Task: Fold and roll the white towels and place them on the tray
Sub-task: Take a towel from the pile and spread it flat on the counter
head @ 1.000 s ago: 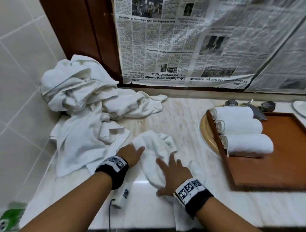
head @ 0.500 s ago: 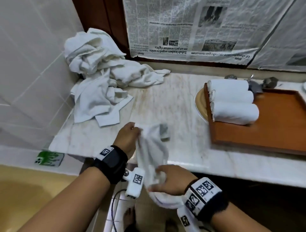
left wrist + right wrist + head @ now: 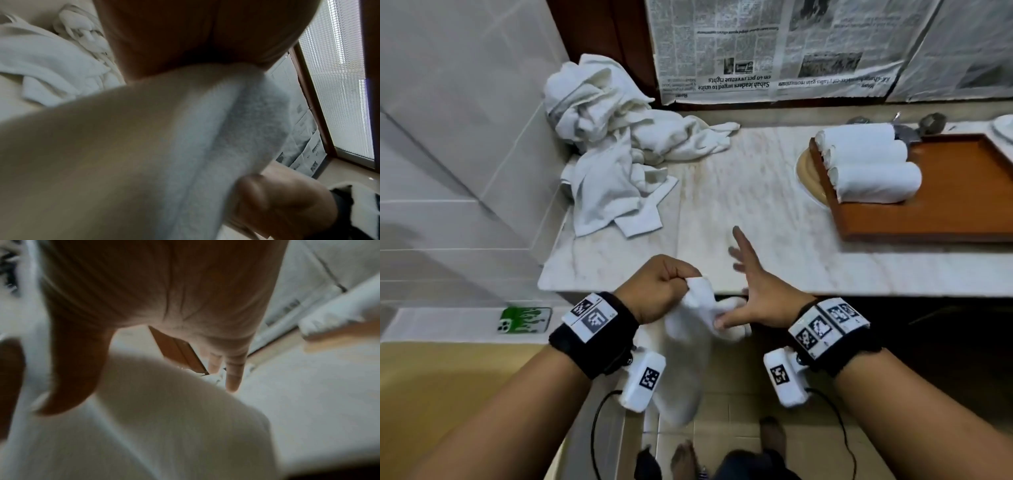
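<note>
A white towel (image 3: pixel 688 342) hangs in the air in front of the counter edge, drooping toward the floor. My left hand (image 3: pixel 678 279) grips its upper corner in a fist; in the left wrist view the towel (image 3: pixel 185 146) fills the picture below the palm. My right hand (image 3: pixel 734 287) has its fingers (image 3: pixel 738 240) spread straight, and its thumb lies against a bunched part of the towel; the right wrist view shows the towel (image 3: pixel 164 426) under the palm. Three rolled white towels (image 3: pixel 873 178) lie side by side at the left end of the wooden tray (image 3: pixel 945 212).
A heap of loose white towels (image 3: pixel 613 154) lies at the back left of the marble counter (image 3: pixel 739 192). A tan plate (image 3: pixel 804 171) sticks out from under the tray. A green phone (image 3: pixel 524 320) rests on the ledge at left. My bare feet (image 3: pixel 685 459) stand on the tiled floor below.
The towel has come off the counter and now hangs below its front edge. My left hand kept its grip on the corner. My right hand moved up along the towel and its fingers spread.
</note>
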Motion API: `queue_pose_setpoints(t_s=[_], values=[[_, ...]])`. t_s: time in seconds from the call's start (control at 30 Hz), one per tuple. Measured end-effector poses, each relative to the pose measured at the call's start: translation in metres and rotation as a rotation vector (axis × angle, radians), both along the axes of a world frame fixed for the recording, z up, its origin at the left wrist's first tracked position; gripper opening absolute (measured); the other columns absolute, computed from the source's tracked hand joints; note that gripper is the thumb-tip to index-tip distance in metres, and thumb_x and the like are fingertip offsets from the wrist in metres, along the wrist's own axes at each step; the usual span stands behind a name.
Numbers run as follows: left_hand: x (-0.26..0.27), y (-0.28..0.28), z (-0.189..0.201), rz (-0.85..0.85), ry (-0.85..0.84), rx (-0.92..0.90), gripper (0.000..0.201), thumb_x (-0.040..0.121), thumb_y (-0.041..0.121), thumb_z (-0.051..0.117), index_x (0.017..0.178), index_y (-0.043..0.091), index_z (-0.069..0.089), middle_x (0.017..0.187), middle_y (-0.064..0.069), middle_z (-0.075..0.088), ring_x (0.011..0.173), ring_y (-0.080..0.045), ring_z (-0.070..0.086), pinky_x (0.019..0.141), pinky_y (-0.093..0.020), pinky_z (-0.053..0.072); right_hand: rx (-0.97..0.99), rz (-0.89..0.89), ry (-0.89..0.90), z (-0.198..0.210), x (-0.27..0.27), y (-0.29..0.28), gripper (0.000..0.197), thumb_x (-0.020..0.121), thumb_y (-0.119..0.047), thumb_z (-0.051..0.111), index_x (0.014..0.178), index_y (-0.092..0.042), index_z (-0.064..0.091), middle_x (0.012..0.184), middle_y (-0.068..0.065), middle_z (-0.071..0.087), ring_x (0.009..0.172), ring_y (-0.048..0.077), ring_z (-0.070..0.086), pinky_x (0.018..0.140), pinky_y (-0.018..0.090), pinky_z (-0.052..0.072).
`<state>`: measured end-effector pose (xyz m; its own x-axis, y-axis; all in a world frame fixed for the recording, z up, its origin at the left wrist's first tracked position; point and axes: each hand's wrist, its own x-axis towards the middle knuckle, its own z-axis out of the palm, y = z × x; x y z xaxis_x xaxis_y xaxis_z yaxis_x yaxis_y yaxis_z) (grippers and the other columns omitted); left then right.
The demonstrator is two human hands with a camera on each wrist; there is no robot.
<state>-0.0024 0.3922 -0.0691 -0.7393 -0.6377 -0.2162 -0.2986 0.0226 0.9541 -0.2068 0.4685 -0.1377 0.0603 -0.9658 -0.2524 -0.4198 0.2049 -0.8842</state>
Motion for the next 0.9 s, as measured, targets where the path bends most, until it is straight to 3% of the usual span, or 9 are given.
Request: queue_pose_setpoints(t_s=[0.13, 0.23, 0.3, 0.4, 0.53, 0.63, 0.73, 0.8, 0.9], values=[[0.025, -0.003, 0.002, 0.020, 0.096, -0.003, 0.042, 0.069, -0.007, 0.042, 0.062, 0.018, 0.075, 0.063, 0.003, 0.069, 0.059, -0.007, 0.062, 0.057, -0.018, 0.048, 0.326, 0.092, -0.304, -0.044, 0.030, 0.005, 0.141, 0.052, -0.056, 0.093, 0.156, -0.036, 0.000, 0.151, 0.008, 0.044, 0.138, 0.020, 0.043, 0.115, 0.044, 0.035], [0.034, -0.007, 0.007, 0.078, 0.160, 0.014, 0.045, 0.077, -0.015, 0.043, 0.066, 0.014, 0.076, 0.060, 0.003, 0.068, 0.054, -0.004, 0.061, 0.052, -0.015, 0.046, 0.371, 0.037, -0.603, -0.056, 0.052, 0.012, 0.090, 0.067, -0.044, 0.085, 0.143, -0.015, 0.048, 0.126, 0.005, 0.066, 0.117, 0.018, 0.062, 0.100, 0.034, 0.048], [0.040, -0.010, 0.011, 0.111, 0.176, 0.000, 0.033, 0.077, -0.012, 0.046, 0.076, 0.005, 0.074, 0.060, 0.005, 0.069, 0.054, -0.002, 0.061, 0.052, -0.014, 0.046, 0.378, 0.043, -0.779, -0.053, 0.056, 0.015, 0.056, 0.072, -0.044, 0.080, 0.119, -0.015, 0.069, 0.109, 0.006, 0.071, 0.097, 0.017, 0.066, 0.081, 0.027, 0.049], [0.049, -0.021, 0.014, 0.210, 0.193, -0.024, 0.031, 0.070, 0.000, 0.048, 0.072, 0.013, 0.075, 0.065, 0.005, 0.071, 0.057, -0.003, 0.062, 0.054, -0.014, 0.047, 0.317, -0.043, -0.847, -0.039, 0.051, 0.008, 0.070, 0.070, -0.025, 0.085, 0.125, 0.010, 0.058, 0.126, 0.032, 0.056, 0.107, 0.035, 0.059, 0.094, 0.041, 0.049], [0.068, -0.034, 0.000, 0.282, 0.067, 0.091, 0.021, 0.056, 0.014, 0.058, 0.068, 0.014, 0.075, 0.068, -0.008, 0.066, 0.059, -0.018, 0.057, 0.054, -0.021, 0.043, -0.008, -0.346, -0.604, 0.007, 0.032, -0.012, 0.068, 0.063, -0.033, 0.090, 0.112, 0.006, 0.064, 0.115, 0.030, 0.065, 0.100, 0.034, 0.063, 0.094, 0.052, 0.050], [0.066, -0.027, -0.016, 0.145, -0.172, 0.390, 0.043, 0.057, 0.034, 0.068, 0.097, 0.016, 0.069, 0.071, -0.008, 0.061, 0.051, -0.019, 0.051, 0.051, -0.023, 0.036, -0.286, -0.221, -0.097, 0.049, 0.027, -0.021, 0.019, 0.087, -0.023, 0.074, 0.103, -0.015, 0.071, 0.099, 0.001, 0.073, 0.092, 0.008, 0.066, 0.086, 0.024, 0.050], [0.042, -0.022, -0.030, 0.108, -0.029, 0.204, 0.060, 0.068, 0.043, 0.077, 0.118, 0.014, 0.059, 0.067, -0.007, 0.061, 0.054, -0.015, 0.051, 0.053, -0.024, 0.040, -0.402, -0.068, 0.153, 0.071, 0.035, -0.024, 0.017, 0.089, -0.014, 0.072, 0.106, -0.010, 0.071, 0.101, 0.000, 0.071, 0.093, 0.004, 0.061, 0.082, 0.013, 0.044], [0.025, -0.018, -0.029, 0.137, 0.103, 0.066, 0.042, 0.078, 0.031, 0.079, 0.108, 0.006, 0.062, 0.076, -0.013, 0.065, 0.068, -0.016, 0.059, 0.065, -0.025, 0.047, -0.414, -0.067, 0.221, 0.070, 0.034, -0.025, 0.023, 0.088, -0.019, 0.073, 0.108, -0.009, 0.070, 0.106, 0.003, 0.071, 0.098, 0.008, 0.060, 0.088, 0.022, 0.045], [0.009, -0.025, -0.024, 0.218, 0.141, -0.041, 0.023, 0.085, 0.006, 0.074, 0.100, 0.002, 0.057, 0.073, -0.005, 0.062, 0.062, -0.005, 0.055, 0.055, -0.014, 0.041, -0.350, -0.077, 0.314, 0.067, 0.008, -0.024, 0.032, 0.086, -0.036, 0.074, 0.111, -0.017, 0.069, 0.107, -0.005, 0.070, 0.101, 0.009, 0.062, 0.088, 0.025, 0.047]])
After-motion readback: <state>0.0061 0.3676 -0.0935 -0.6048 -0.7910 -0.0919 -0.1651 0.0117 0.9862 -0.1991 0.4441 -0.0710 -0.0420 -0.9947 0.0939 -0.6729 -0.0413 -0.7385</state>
